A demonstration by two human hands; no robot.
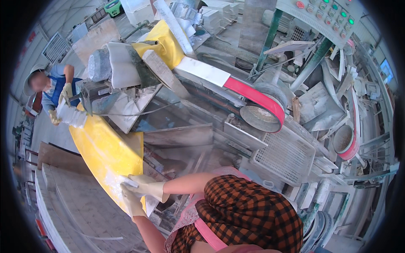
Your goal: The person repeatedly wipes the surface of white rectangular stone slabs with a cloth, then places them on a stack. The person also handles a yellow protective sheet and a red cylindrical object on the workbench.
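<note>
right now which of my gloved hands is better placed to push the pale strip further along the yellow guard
Probably the right hand: it lies flat over the pale strip on the yellow guard. The left hand sits below at the guard's edge, apparently only steadying.

Hidden or indeterminate:
- Right gloved hand (145, 185) and left gloved hand (131, 202): overlapping; grip cannot be told.
- Small pale strip (129, 182) at the fingertips: too small to identify.
- Long yellow curved slab (105, 154): upper end hidden under the dusty grey belt-sanding machine (126, 71).
- Grey push-button control panel (325, 17): cut off by the top edge.
- Co-worker (52, 90) at the slab's far end: face blurred.
</note>
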